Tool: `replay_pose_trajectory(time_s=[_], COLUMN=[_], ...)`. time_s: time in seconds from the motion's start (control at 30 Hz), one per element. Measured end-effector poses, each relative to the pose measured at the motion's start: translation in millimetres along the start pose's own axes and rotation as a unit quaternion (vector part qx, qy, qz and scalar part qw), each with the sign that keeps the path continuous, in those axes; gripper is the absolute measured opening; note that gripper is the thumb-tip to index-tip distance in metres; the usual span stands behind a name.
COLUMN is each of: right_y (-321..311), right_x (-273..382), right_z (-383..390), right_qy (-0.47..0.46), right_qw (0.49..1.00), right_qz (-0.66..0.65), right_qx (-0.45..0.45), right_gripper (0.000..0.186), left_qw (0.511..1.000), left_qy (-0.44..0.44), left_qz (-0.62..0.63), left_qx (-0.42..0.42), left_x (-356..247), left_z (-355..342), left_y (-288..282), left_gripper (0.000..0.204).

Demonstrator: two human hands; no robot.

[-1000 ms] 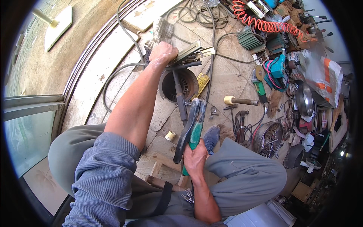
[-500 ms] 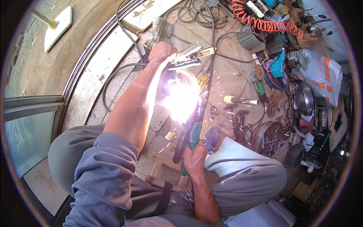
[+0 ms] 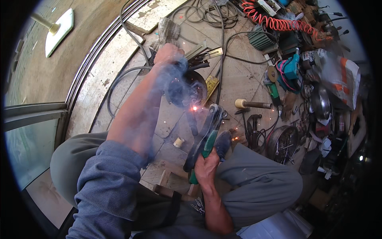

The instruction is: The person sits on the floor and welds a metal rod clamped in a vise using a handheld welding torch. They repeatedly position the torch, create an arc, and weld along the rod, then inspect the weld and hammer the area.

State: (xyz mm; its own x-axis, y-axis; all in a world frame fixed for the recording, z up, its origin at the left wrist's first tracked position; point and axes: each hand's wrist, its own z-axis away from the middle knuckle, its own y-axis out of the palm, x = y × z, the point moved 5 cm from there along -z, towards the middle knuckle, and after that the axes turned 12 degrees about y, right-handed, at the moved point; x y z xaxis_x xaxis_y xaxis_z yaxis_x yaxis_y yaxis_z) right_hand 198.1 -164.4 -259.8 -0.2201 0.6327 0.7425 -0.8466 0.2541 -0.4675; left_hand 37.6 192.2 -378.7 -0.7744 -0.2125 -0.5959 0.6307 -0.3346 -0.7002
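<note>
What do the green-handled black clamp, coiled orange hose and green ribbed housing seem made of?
Green-handled black clamp: grip probably smooth plastic, judging by even colour; black part unclear.
Coiled orange hose: likely smooth plastic, from its shiny, springy loops.
Green ribbed housing: perhaps matte painted metal, from stiff fins.

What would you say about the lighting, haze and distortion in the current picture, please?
Head view: dim overall, with the lower right deep in shadow; smoke hazes the left forearm and the round metal part, while a small glowing spot glares by that part's lower edge; also in the head view, fisheye distortion bows the door track.
</note>
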Motion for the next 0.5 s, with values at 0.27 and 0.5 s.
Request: replay_pose_trajectory(time_s=[0.27, 0.5], right_y=[-1.0, 5.2], right_x=[-2.6, 8.7], right_z=[-0.7, 4.5], right_qy=[-0.008, 0.03], right_qw=[1.0, 0.999], right_qz=[0.02, 0.003], right_qx=[-0.018, 0.027], right_gripper=[0.006, 0.008], left_qw=[0.985, 0.978], left_qy=[0.138, 0.186], left_qz=[-0.095, -0.095], left_qx=[0.03, 0.009], left_x=[23.7, 54.8], left_z=[-32.6, -52.0], left_y=[19.9, 27.8], left_gripper=[0.038, 0.037])
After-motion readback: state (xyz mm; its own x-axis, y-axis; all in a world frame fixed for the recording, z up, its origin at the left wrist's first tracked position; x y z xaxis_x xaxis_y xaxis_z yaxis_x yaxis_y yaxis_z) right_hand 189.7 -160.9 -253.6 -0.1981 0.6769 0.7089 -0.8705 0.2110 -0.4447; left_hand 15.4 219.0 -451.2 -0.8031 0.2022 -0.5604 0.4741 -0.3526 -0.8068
